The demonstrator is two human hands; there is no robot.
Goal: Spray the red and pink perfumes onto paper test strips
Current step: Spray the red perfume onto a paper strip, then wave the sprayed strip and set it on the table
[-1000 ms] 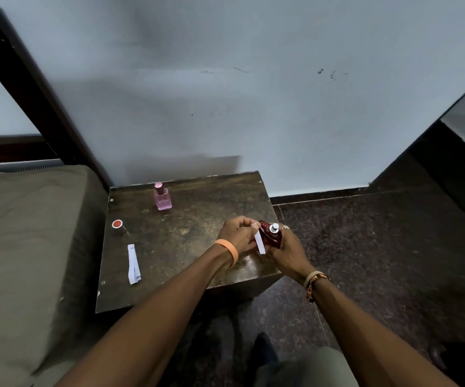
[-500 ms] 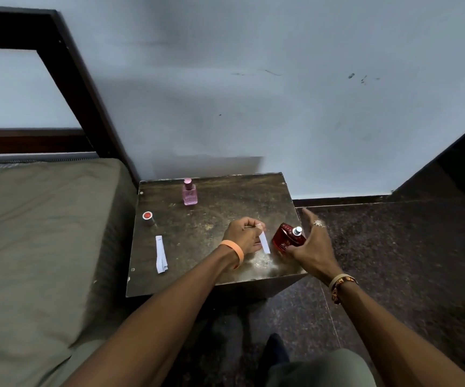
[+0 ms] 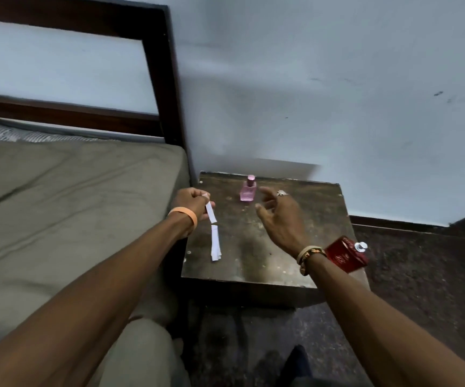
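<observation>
Small dark, scuffed wooden worktop (image 3: 253, 258) stands beside a bed with an olive-grey sheet (image 3: 72, 205). Landmark is the square pink glass perfume bottle (image 3: 247, 191), capped and upright at the back of the worktop.

- The person's right hand (image 3: 281, 216) is just right of the pink bottle and nearer them. Its fingers (image 3: 270, 194) are spread and loose, grasping nothing and not touching the bottle (silver ring on one finger).
- Their left hand (image 3: 191, 199) is left of the pink bottle, over the worktop's left edge. Fingers are curled, pinching the top of a white paper test strip (image 3: 210, 212), which hangs down.
- A small stack of white paper strips (image 3: 215, 245) lies flat front-left of the pink bottle, just under the held strip but apart from it.
- The square red perfume bottle (image 3: 346, 254), with its silver spray nozzle bare, is well to the front-right of the pink bottle. It's partly behind the right wrist and nobody is holding it.
</observation>
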